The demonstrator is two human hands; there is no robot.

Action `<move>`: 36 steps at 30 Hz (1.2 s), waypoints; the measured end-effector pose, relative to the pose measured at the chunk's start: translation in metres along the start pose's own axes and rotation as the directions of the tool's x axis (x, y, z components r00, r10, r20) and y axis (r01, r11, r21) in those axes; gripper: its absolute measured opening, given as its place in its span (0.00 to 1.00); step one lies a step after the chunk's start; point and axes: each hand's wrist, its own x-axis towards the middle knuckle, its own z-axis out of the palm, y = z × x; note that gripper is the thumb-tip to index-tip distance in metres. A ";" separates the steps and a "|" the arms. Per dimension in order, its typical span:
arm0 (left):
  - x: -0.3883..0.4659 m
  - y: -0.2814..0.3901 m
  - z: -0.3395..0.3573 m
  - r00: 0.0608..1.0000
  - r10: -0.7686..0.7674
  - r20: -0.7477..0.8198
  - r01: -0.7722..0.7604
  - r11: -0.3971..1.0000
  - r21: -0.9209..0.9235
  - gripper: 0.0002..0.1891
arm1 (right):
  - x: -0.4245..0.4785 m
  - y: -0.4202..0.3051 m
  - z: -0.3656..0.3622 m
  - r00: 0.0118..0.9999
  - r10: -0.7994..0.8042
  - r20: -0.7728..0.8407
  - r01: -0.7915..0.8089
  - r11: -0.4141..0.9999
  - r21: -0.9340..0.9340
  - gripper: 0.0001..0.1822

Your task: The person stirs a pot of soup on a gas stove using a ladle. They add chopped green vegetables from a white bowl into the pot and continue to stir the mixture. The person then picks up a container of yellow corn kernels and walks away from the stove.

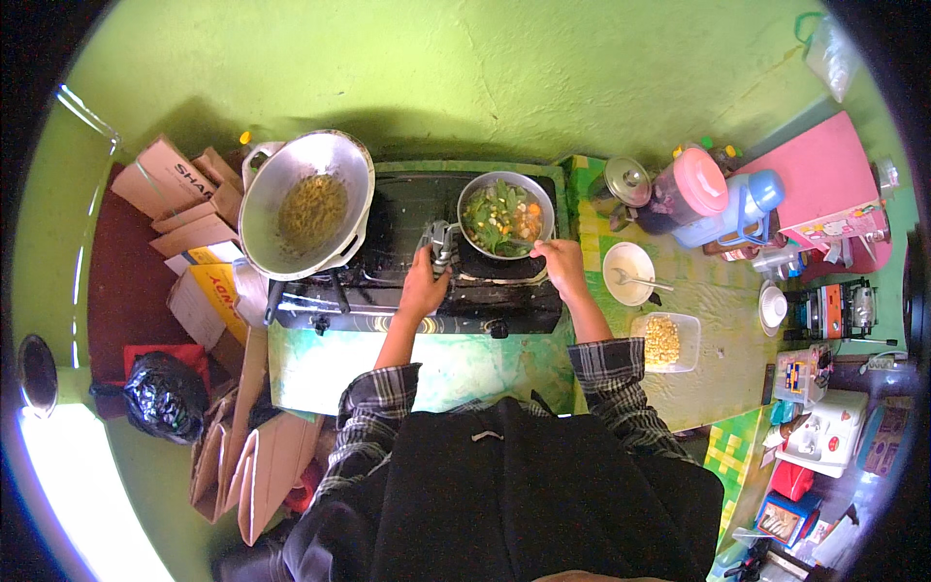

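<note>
A small metal pot [502, 177] stands on the right burner of a black two-burner gas stove [414, 204]. Green leaves, orange pieces and pale kernels [502, 214] fill it with some liquid. My left hand [424, 285] grips a grey cloth [438, 246] at the pot's left side, apparently around a handle that the cloth hides. At the pot's lower right rim, my right hand [564, 263] pinches the handle of a spoon [519, 243], whose bowl dips into the food. A large aluminium wok [256, 211] with brownish contents [313, 211] sits over the left burner.
Right of the stove are a white bowl [617, 291] with a spoon, a plastic container [689, 345] of pale yellow pieces, a lidded metal pot [628, 182], a pink-lidded container [702, 182] and a blue jug [727, 211]. Folded cardboard [164, 178] and a black plastic bag [164, 396] lie left.
</note>
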 end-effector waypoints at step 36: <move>0.001 0.000 0.000 0.999 0.043 -0.028 -0.044 0.999 -0.028 0.28 | -0.001 -0.017 0.012 0.800 -0.557 0.223 0.474 0.360 -0.804 0.05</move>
